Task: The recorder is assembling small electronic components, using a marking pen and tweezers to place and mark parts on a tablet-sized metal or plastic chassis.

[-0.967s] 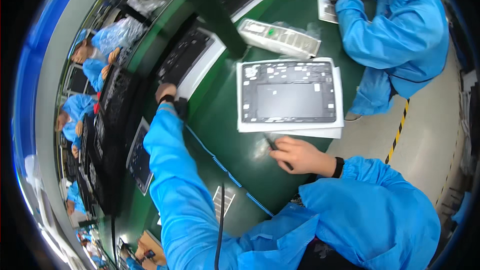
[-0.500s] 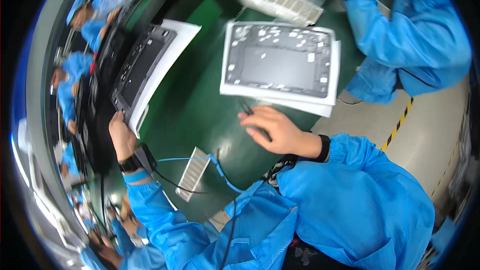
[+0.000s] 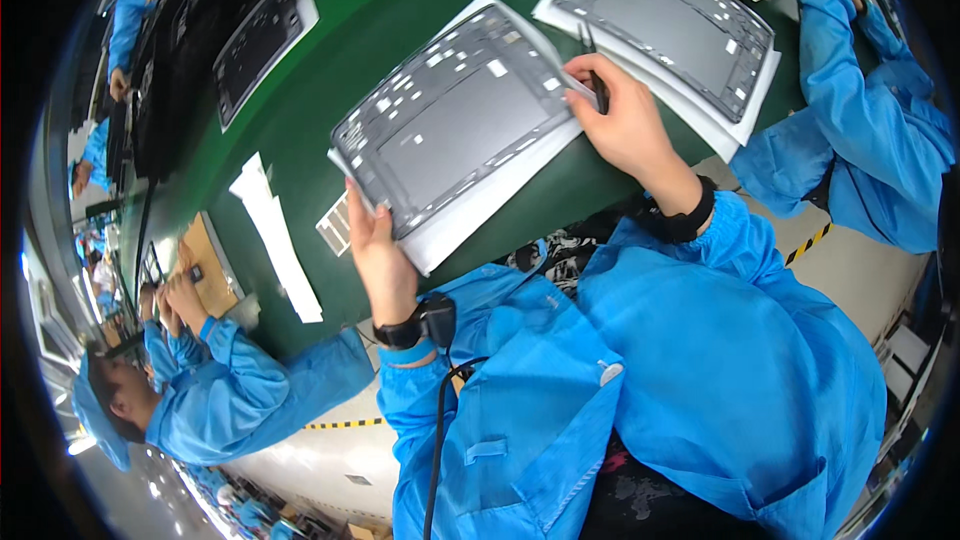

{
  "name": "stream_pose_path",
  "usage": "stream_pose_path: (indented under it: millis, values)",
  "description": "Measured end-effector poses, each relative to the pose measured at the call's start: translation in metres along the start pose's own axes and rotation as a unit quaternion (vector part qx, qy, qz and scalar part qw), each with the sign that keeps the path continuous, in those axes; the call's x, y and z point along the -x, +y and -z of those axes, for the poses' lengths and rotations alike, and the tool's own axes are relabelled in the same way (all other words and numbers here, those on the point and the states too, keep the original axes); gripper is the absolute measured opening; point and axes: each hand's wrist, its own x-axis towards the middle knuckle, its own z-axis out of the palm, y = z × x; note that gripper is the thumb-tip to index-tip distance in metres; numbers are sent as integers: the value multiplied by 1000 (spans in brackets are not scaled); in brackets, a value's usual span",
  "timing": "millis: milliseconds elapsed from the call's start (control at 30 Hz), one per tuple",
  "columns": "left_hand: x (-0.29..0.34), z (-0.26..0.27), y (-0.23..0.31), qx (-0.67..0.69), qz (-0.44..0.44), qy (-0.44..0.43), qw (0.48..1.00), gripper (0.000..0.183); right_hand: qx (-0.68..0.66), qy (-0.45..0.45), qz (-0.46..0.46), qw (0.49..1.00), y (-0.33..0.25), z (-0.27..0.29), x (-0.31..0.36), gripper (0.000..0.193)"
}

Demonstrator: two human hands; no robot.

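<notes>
My left hand grips the near left corner of a dark grey tablet-like panel, thumb on top. Small white patches dot its frame around a smooth middle. A white sheet lies beneath the panel and sticks out along its near edge. At the panel's right edge my right hand pinches the edge with thumb and fingers. The same hand holds black tweezers, their tips pointing away from me. The panel is tilted in view; whether it rests on the table cannot be told.
A similar panel lies on white sheets at the far right, another at the far left. White strips and a pale slotted strip lie on the green table. Co-workers in blue sit left and right.
My left hand has brought a panel and its sheet from the left to in front of me. My right hand, with the tweezers, has moved onto its right edge. The view has turned.
</notes>
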Motion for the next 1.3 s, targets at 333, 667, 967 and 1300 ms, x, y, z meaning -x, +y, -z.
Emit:
stream_pose_path:
  millis: [333, 667, 967, 1300]
  values:
    - [19, 49, -10, -538, -223, -19, 813, 54, 241, 26, 117, 963, -18, 1, 19, 23]
    - [38, 50, -25, -533, -264, 30, 803, 45, -188, -294, 105, 931, -108, -138, 22, 34]
    - [39, 53, -36, -518, -283, 44, 806, 40, -153, -346, -5, 926, -108, -234, 13, 17]
    - [39, 54, -37, -529, -261, 45, 806, 40, -171, -339, -18, 925, -103, -245, 19, 21]
